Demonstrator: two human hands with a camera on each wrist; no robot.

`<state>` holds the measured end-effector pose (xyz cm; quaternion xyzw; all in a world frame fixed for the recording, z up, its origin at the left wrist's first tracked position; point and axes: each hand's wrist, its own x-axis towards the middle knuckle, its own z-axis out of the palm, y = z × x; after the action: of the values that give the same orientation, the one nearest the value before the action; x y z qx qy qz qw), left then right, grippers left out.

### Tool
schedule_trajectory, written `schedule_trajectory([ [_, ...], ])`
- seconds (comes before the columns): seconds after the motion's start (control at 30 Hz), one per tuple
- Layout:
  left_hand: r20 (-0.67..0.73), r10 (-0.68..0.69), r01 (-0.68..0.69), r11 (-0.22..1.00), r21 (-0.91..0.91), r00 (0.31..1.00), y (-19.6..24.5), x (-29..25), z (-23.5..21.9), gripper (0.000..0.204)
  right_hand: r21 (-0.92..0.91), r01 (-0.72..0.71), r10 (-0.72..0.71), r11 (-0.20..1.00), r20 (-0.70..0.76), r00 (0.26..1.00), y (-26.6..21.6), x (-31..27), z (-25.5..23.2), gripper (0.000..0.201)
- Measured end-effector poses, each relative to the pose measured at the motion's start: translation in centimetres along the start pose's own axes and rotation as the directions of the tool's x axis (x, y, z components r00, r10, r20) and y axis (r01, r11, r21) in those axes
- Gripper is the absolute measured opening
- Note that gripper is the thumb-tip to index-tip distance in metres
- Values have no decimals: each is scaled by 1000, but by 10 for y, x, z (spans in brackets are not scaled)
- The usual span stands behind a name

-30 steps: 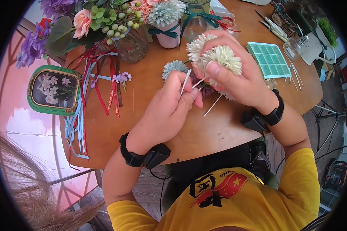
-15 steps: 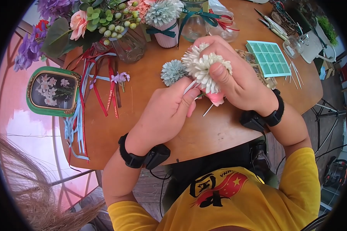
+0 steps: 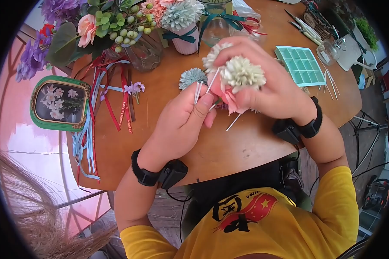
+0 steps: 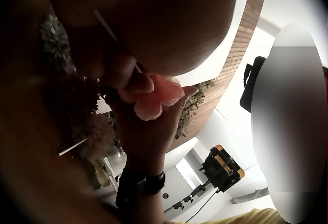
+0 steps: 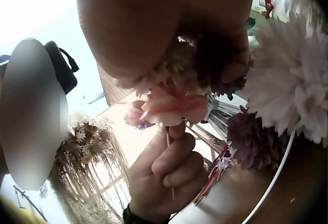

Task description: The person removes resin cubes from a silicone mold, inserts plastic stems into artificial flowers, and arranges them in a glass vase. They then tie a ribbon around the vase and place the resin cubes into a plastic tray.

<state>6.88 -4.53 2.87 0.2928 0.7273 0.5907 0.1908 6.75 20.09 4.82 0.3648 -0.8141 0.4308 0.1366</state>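
The left hand (image 3: 173, 123) pinches several thin white stems (image 3: 197, 93) between thumb and fingers. The right hand (image 3: 274, 82) curls round cream flowers (image 3: 243, 74), its thumb blurred beside a pink flower (image 3: 226, 96). That pink flower (image 5: 177, 109) sits just above the left hand's fingertips in the right wrist view, a thin stem running down past them. Another white stem (image 3: 234, 122) points down below the right hand. A blue-grey flower (image 3: 192, 78) lies behind the left hand. In the right wrist view, a dark purple flower (image 5: 256, 139) and a pale flower (image 5: 289, 75) are at the right.
Ribbons (image 3: 91, 138), a green-framed picture (image 3: 60, 102) and a small purple sprig (image 3: 135, 88) lie left. Vases of flowers, including a pink-white vase (image 3: 186, 41), stand behind. A mint compartment tray (image 3: 300, 66), loose white sticks (image 3: 331, 84) and tools (image 3: 306, 31) are at the right.
The right hand shifted left with the cream flowers, then back right a little, its thumb lowering to the pink flower. More of that flower and of the stems at the left hand now shows.
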Motion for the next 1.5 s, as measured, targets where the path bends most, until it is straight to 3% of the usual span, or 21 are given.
schedule_trajectory([
  [0.03,-2,2,-2,1000,-4,1000,2,-1,1,26,-20,17,-17,1000,35,999,-2,0,1,68],
  [0.13,-38,42,-43,999,-16,998,-6,0,4,27,19,-13,11,1000,70,997,-5,0,2,64],
  [0.33,-22,-24,22,996,-83,999,-1,0,5,28,29,48,-49,998,30,998,-2,3,3,29],
  [0.53,63,-13,9,999,52,998,-3,2,1,28,-8,65,-65,998,38,997,1,3,-4,24],
  [0.73,45,-16,10,992,126,999,5,1,5,29,-28,125,-125,992,4,992,3,5,-11,16],
  [0.83,99,2,-14,992,124,995,2,-1,7,27,31,122,-120,992,-39,992,2,4,-19,23],
  [0.93,104,-62,56,997,59,993,1,-1,3,26,306,-148,208,940,-174,962,-8,-1,-49,13],
  [1.0,112,-80,80,997,4,990,-6,1,2,26,275,-316,354,908,-100,930,-12,-7,-69,16],
  [1.03,115,-90,94,995,-24,989,-8,1,2,26,307,-343,354,888,18,935,-15,-9,-77,17],
  [1.13,109,-97,103,993,-52,989,-1,0,7,28,134,-363,319,922,265,910,-14,-19,-75,32],
  [1.2,113,-84,91,994,-57,990,2,-1,5,29,-342,-145,258,928,313,914,-15,-20,-68,43],
  [1.23,116,-78,85,995,-59,990,2,-1,4,30,-365,-229,358,902,338,871,-17,-20,-62,55],
  [1.33,102,-77,76,997,10,992,-3,-2,4,33,-500,-152,348,853,326,879,-17,-26,-46,56],
  [1.43,83,-102,102,995,-6,991,-4,0,5,29,-568,-168,392,805,297,871,-19,-24,-33,45],
  [1.5,45,12,-19,988,156,999,-8,2,7,25,-581,-146,372,800,291,881,-17,-25,-30,38],
])
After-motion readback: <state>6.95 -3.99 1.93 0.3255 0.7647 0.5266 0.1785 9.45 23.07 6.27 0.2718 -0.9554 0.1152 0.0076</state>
